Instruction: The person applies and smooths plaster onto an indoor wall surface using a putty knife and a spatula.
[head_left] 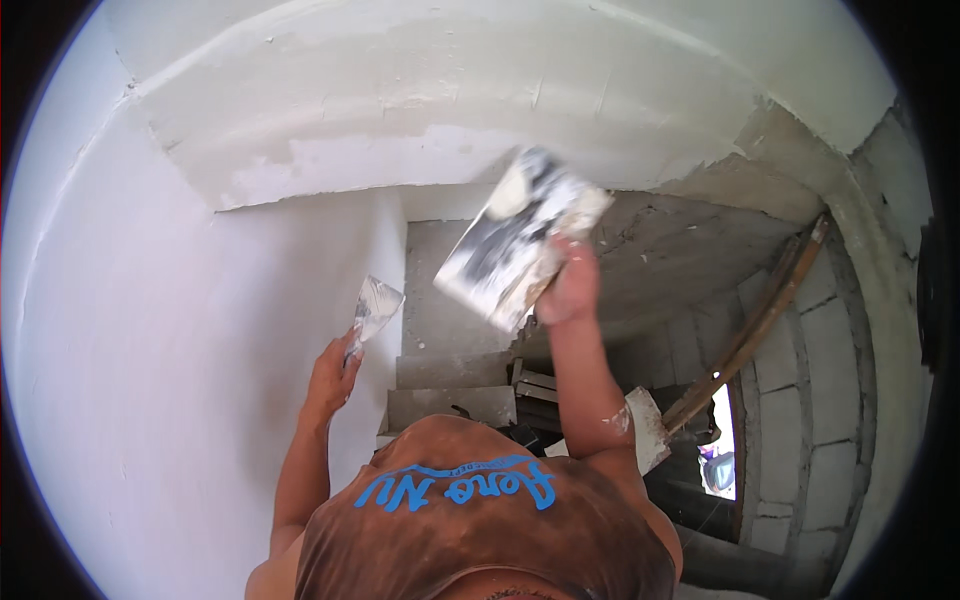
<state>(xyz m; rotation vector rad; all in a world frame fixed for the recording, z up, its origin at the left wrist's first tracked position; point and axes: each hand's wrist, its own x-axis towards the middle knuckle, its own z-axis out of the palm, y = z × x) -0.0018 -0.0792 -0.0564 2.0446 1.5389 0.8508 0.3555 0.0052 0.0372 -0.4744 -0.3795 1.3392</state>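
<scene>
My left hand [332,376] is closed around the handle of a putty knife [377,306], whose flared blade is smeared with white plaster. It is beside the smooth white wall [180,360] on the left; I cannot tell whether the blade touches it. Farther up and to the right, my right hand [572,284] grips a wide rectangular plastering trowel [515,240] by its near right edge. Its broad face, slightly blurred, carries grey and white streaks and a pale lump of plaster. Part of the trowel overlaps the lower edge of the plastered beam [420,150] in view.
Concrete steps [450,403] lie below, with slatted wood [535,385] beside them. A long wooden pole [750,335] leans diagonally at the right, before a bare block wall [815,400]. Bright light shows through a narrow opening [722,440] at lower right.
</scene>
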